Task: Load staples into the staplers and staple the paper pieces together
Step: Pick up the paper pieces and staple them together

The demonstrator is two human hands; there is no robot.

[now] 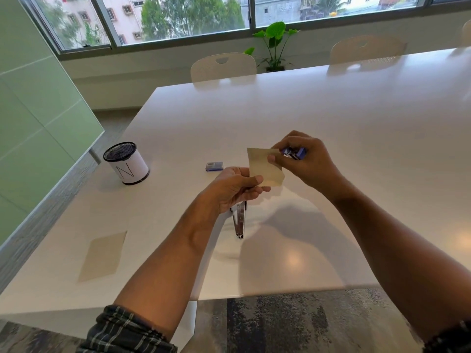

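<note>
The paper pieces [265, 168] are held above the table [331, 118]; left hand [235, 187] pinches their lower edge; right hand [303, 161] grips a blue stapler [294, 152] at the top corner; likely the stapling step; next calls for a firm squeeze; 1 metal stapler [239, 220] lies below.

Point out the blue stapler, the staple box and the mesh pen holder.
blue stapler [295, 153]: head view, on the blue body showing past the right hand's fingers.
staple box [214, 166]: head view, on its top face.
mesh pen holder [128, 167]: head view, on its white side wall.
</note>
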